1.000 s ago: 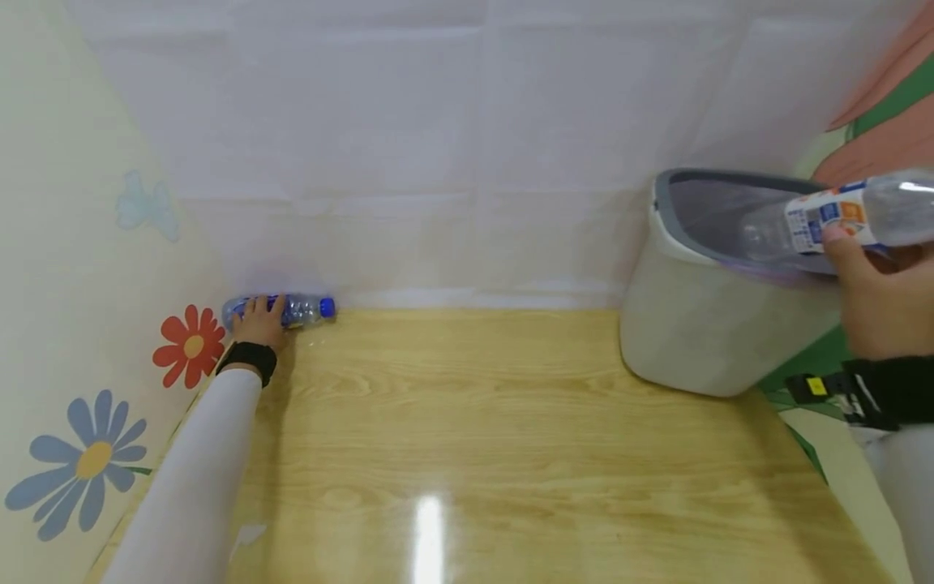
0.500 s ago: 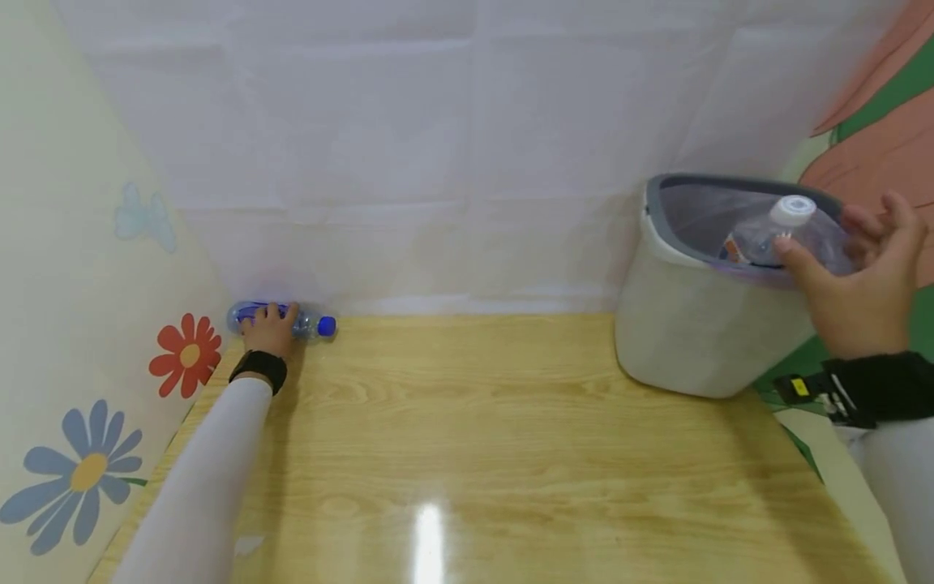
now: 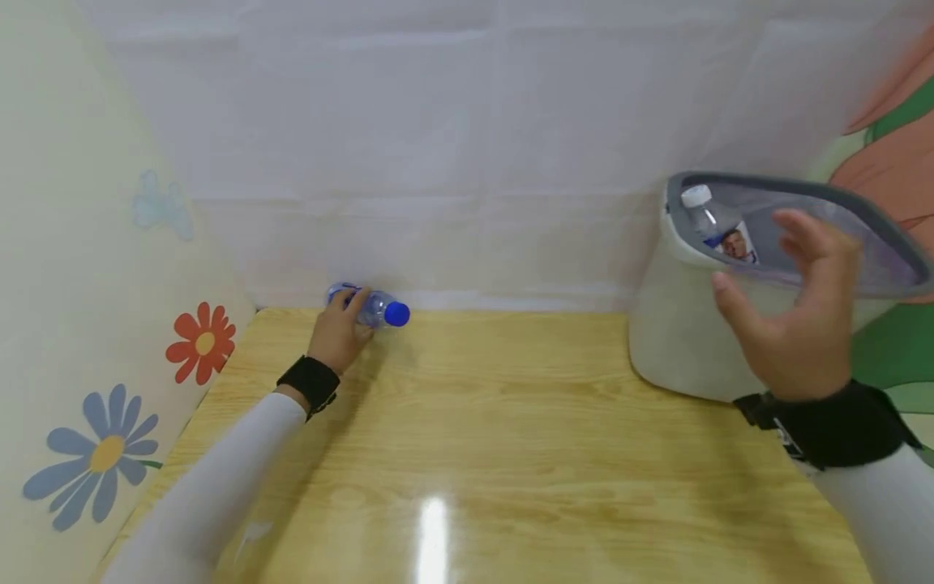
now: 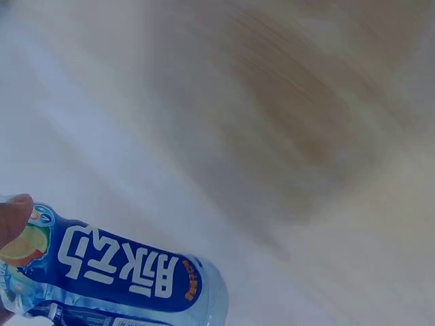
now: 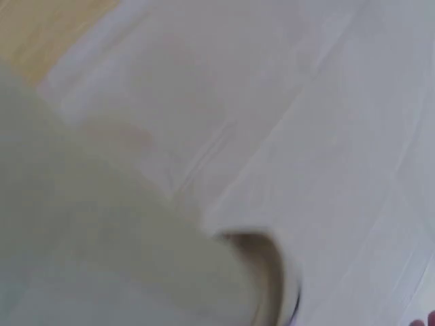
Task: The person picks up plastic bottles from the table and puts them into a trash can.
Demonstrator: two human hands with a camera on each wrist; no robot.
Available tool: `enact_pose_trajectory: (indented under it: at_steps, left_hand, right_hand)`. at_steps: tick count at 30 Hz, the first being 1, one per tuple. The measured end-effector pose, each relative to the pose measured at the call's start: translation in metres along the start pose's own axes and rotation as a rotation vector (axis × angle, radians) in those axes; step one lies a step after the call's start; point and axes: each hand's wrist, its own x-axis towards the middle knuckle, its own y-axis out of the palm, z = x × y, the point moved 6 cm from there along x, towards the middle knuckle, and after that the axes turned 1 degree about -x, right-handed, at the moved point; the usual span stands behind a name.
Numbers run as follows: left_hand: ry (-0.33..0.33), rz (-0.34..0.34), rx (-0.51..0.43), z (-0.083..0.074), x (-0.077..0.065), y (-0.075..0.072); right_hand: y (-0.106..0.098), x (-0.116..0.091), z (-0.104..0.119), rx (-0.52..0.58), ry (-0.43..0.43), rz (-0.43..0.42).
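Note:
My left hand [image 3: 339,334] grips a clear plastic bottle [image 3: 377,310] with a blue cap, over the far left of the table. The left wrist view shows that bottle's blue label [image 4: 122,268] with white lettering and a thumb [image 4: 15,217] pressed on it. Thumb and fingers apart, my right hand [image 3: 806,312] is in front of the bin [image 3: 682,332] and holds nothing. A second bottle [image 3: 718,223], white-capped with a printed label, leans inside the bin's left end, its lower part hidden. In the right wrist view the bin wall [image 5: 102,224] is blurred.
The bin has a grey rim [image 3: 773,180] and stands at the right end of the wood-grain table [image 3: 496,422]. White sheeting [image 3: 409,162] covers the back wall. A painted wall [image 3: 87,268] borders the table's left side. A small white scrap [image 3: 255,531] lies near the front left.
My right hand has let go of the white-capped bottle, which is now in the bin. My left hand has moved right with the blue-capped bottle, away from the left wall.

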Motion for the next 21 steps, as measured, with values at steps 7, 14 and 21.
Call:
enact_pose_trajectory:
  at_steps: [7, 14, 21]
  left_hand:
    - [0.13, 0.046, -0.468, -0.109, -0.012, -0.018]
    - [0.216, 0.154, -0.941, -0.2, -0.028, -0.042]
    - [0.237, 0.225, -1.074, -0.234, -0.039, -0.041]
  right_hand:
    - [0.06, -0.031, 0.049, 0.109, -0.24, 0.214]
    - [0.103, -0.074, 0.048, 0.167, -0.271, 0.465]
    - [0.132, -0.105, 0.051, 0.198, -0.241, 0.62]
